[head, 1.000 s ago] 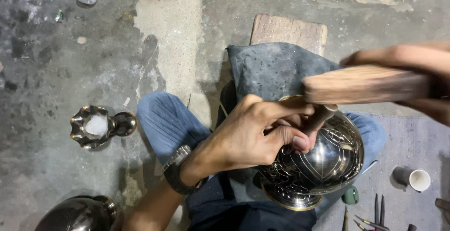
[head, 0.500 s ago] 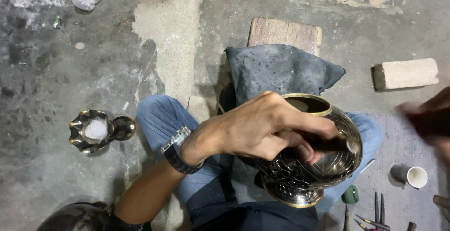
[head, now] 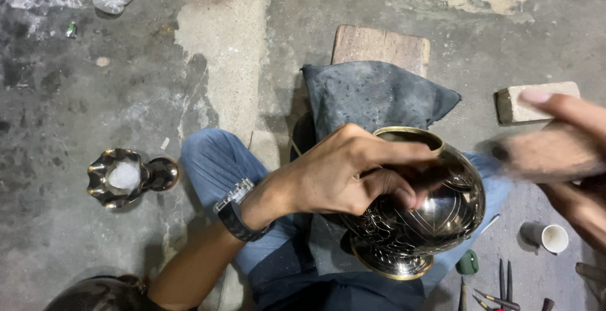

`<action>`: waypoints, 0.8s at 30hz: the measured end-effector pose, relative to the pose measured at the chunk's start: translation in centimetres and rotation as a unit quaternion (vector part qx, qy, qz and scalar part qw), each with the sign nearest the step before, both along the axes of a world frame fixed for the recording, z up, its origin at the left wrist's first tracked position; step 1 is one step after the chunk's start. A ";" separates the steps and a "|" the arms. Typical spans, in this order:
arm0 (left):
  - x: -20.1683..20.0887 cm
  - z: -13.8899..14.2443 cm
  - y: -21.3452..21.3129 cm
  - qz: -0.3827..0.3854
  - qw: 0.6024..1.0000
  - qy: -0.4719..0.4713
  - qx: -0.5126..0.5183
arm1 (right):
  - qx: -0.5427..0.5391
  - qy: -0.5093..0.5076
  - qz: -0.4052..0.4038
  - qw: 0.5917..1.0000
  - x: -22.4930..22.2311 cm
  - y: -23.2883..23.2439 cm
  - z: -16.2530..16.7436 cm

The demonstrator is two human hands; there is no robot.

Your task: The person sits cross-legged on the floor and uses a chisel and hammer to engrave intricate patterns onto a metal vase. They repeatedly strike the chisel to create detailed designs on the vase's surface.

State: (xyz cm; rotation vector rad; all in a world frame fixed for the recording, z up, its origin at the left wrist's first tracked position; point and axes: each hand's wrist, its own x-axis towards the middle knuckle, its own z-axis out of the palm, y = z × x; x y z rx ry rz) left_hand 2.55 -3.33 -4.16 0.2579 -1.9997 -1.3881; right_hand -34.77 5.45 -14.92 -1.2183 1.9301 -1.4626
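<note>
Since half a second ago your right hand [head: 558, 159] has swung back in from the right edge of the view toward the vase, and it is motion-blurred now; the wooden mallet head that a second ago stood over the rim shows only as a brownish smear in that hand, so you cannot tell how its fingers are closed or on what. Your left hand [head: 344, 172] has barely shifted: it lies across the top of the engraved brass vase [head: 420, 213], fingers [head: 398, 194] curled together and pressed down against the shoulder, seemingly pinching something small that the view does not resolve. That vase rests on your lap over the blue jeans, tipped so its gold-rimmed mouth points up and away from you toward the grey cushion [head: 372, 96], with its footed base toward your body; the long axis runs from your belly outward. So the working spot on the vase lies just under and right of your left fingertips, and the right hand comes at it from the right, near but not touching. On the concrete floor [head: 76, 96], a second fluted metal vessel [head: 123, 177] lies well apart on your left, a pale brick [head: 514, 104] sits behind the right hand, and a small white cup [head: 550, 238] and thin steel tools [head: 502, 286] lie near your right knee.
</note>
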 end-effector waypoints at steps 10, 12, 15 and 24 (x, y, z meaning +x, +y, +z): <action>0.3 0.8 0.3 0.041 0.997 -0.064 0.016 | 0.043 0.040 0.050 0.997 -3.6 -4.1 -4.1; 0.3 0.8 0.4 0.042 0.999 0.004 0.000 | 0.098 0.112 0.127 0.981 -3.6 -6.3 0.0; 0.3 1.0 0.2 0.035 0.998 -0.045 0.016 | 0.222 0.304 0.293 0.879 -2.3 -9.1 7.4; 0.7 1.7 1.2 0.051 0.997 -0.029 0.047 | 0.223 0.356 0.431 0.799 2.9 -10.6 13.0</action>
